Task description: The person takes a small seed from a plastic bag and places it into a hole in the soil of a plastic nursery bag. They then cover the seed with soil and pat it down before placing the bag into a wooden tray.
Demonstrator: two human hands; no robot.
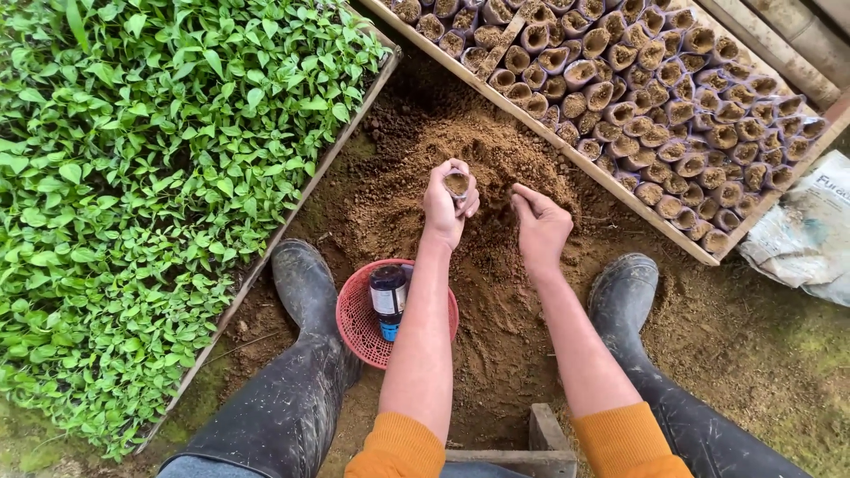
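Note:
My left hand [447, 205] is closed around a small soil-filled seedling pot [457, 184], held upright over a pile of loose brown soil [469, 159]. My right hand [538, 226] hovers just to the right of it with fingers pinched together, seemingly holding a bit of soil. Both forearms reach out from orange sleeves, between two dark rubber boots.
A wooden-framed bed of several filled pots [655, 97] lies at the upper right. A bed of green seedlings [150, 177] fills the left. A red mesh basket [354, 323] holds a dark bottle [388, 301] by my left boot [305, 292]. A white sack [810, 230] lies at right.

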